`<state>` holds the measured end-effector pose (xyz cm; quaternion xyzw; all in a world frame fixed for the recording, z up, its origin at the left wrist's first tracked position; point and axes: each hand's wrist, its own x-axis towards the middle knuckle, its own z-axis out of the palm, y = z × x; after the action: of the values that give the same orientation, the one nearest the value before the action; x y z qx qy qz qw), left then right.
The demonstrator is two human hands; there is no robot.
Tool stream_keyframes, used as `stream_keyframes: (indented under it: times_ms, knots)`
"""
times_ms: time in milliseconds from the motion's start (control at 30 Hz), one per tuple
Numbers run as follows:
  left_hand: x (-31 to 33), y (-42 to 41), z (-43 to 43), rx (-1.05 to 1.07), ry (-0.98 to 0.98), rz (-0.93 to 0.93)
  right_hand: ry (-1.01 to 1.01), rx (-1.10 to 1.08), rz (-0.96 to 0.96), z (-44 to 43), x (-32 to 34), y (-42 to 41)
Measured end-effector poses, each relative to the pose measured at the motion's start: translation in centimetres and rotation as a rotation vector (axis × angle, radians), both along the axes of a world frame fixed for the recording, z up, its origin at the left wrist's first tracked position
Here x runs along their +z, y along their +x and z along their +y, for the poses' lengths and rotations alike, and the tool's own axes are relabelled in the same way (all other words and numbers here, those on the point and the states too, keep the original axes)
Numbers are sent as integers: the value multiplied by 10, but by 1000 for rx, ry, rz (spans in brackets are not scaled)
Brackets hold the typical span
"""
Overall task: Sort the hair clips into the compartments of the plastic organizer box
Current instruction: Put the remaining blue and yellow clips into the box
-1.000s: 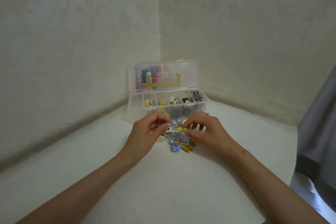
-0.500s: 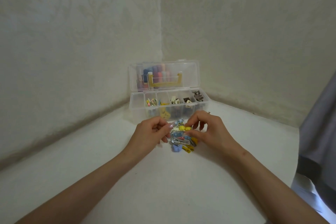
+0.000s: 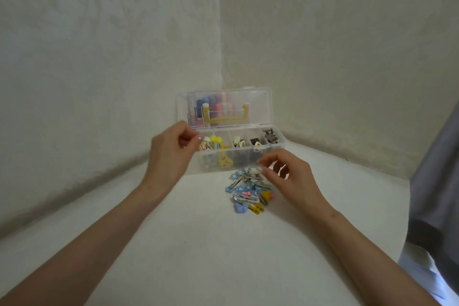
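The left hand [image 3: 171,156] hovers at the leftmost compartment of the organizer box [image 3: 279,146], fingertips drawn together beside a yellow clip [image 3: 214,139] — whether they grip it I cannot tell. The right hand [image 3: 290,177], fingers loosely apart, touches the unsorted pile [image 3: 248,189] just in front of the box — likely choosing the next one.

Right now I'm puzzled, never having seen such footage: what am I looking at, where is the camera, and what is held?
No machine here: these are a person's two bare hands, filmed by a camera worn on the head, looking forward and down. On the white surface stands a clear organizer box, lid open, with clips in several compartments. Before it lies a pile of hair clips not yet sorted. The left hand is at the box's left end, fingertips by a yellow clip; whether they pinch it is unclear. The right hand hovers over the pile, fingers relaxed, holding nothing visible.
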<state>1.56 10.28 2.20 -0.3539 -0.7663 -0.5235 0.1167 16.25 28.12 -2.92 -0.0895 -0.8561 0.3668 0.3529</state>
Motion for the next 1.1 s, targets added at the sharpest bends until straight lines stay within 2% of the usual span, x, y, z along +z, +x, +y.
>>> stream_keyframes:
  times_ms: [100, 200, 567, 767, 967, 1100]
  knots:
    - [2, -28, 7, 189, -97, 173, 1, -15, -50, 0, -2, -1]
    - [-6, -46, 22, 269, -225, 269, -5, 0, -69, -1, -2, 0]
    - [-24, -57, 32, 179, -482, 453, -21, -9, -82, 0, 0, 1]
    - [-27, -58, 31, 53, -504, 509, 3, -45, -92, 4, -2, -1]
    - [-29, -56, 27, 14, -541, 531, 6, -146, -146, 9, -6, -2]
    - [-30, -52, 21, 6, -497, 621, 103, -227, -291, 13, -11, -4]
